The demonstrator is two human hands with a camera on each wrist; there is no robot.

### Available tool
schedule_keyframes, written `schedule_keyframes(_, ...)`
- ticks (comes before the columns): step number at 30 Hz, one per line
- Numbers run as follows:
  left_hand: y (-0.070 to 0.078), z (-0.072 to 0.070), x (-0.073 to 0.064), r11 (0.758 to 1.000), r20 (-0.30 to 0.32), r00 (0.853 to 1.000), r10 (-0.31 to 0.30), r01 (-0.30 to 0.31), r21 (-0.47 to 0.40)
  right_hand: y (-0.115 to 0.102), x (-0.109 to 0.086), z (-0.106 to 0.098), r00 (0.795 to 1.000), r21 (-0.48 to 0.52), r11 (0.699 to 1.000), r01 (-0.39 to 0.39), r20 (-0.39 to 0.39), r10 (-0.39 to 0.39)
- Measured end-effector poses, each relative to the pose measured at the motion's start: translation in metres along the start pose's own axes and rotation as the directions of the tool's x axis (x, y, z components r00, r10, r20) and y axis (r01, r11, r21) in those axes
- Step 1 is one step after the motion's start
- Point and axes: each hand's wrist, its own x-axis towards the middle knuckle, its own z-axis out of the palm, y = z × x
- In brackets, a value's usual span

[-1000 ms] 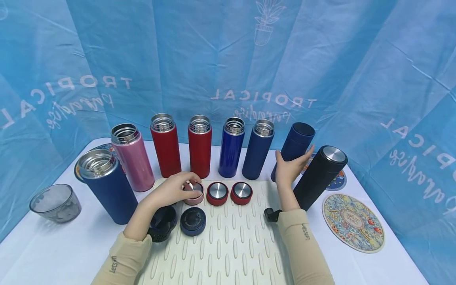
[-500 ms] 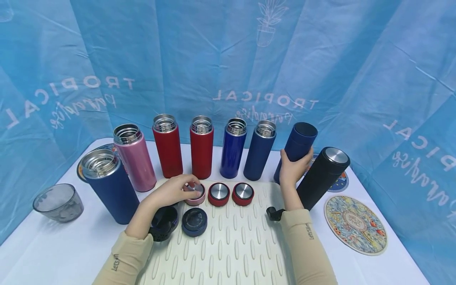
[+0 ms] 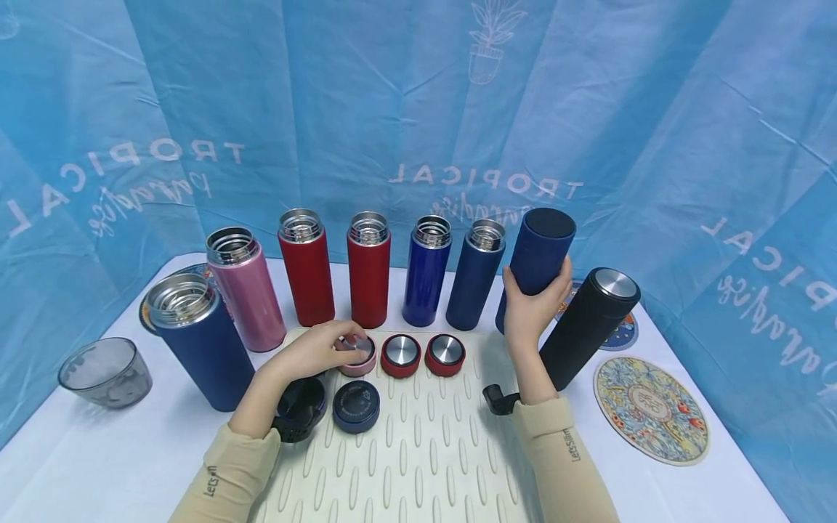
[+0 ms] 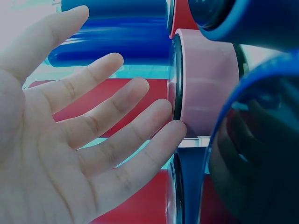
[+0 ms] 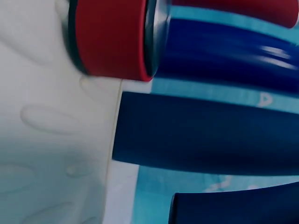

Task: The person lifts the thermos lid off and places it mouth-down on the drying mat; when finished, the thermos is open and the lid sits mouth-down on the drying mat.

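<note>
My right hand (image 3: pixel 532 312) grips a navy thermos (image 3: pixel 541 250) with a dark, flat top, fingers round its lower half. In the right wrist view the hand is out of sight; that thermos's base (image 5: pixel 210 207) shows at lower right. My left hand (image 3: pixel 314 352) rests over the pink lid (image 3: pixel 358 369), fingers loosely bent above its silver top. The left wrist view shows those fingers (image 4: pixel 154 144) spread and mostly straight, fingertips right at the edge of the pink lid. Two red lids (image 3: pixel 400 356) sit to its right, and a navy lid (image 3: pixel 356 405) lies nearer me.
Lidless thermoses stand in an arc: navy (image 3: pixel 203 349), pink (image 3: pixel 248 298), two red (image 3: pixel 307 280), glossy blue (image 3: pixel 425 283) and navy (image 3: pixel 476 283). A capped black thermos (image 3: pixel 585 334) stands right of my right hand. A glass bowl (image 3: pixel 107 378), patterned coaster (image 3: pixel 652 410) and ridged mat (image 3: pixel 418 465) are also there.
My right hand has closed round the navy thermos and raised it slightly, bringing it a little towards me. The left hand stays over the pink lid.
</note>
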Motion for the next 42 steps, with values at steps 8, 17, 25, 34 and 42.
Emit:
schedule_keyframes(8,-0.001,0.000,0.002,1.000,-0.001,1.000,0.006,-0.006,-0.004,-0.012,-0.020,-0.007,0.978,0.023,0.989,0.148,0.146,-0.150)
schedule_keyframes(17,-0.001,0.001,0.002,1.000,0.006,1.000,0.003,-0.003,-0.006,-0.025,-0.036,-0.011,0.900,-0.037,0.946,0.321,0.322,-0.293)
schedule_keyframes(25,0.000,0.001,0.001,1.000,0.008,1.000,-0.006,0.006,-0.004,-0.033,-0.041,-0.015,0.790,-0.116,0.864,0.489,0.479,-0.383)
schedule_keyframes(34,-0.001,0.002,0.000,0.999,0.014,1.000,-0.014,0.014,-0.047,-0.040,-0.042,-0.021,0.640,-0.150,0.726,0.671,0.610,-0.466)
schedule_keyframes(42,0.000,0.002,-0.002,0.999,0.009,1.000,0.027,-0.027,-0.046,-0.042,-0.043,-0.026,0.512,-0.157,0.612,0.775,0.724,-0.462)
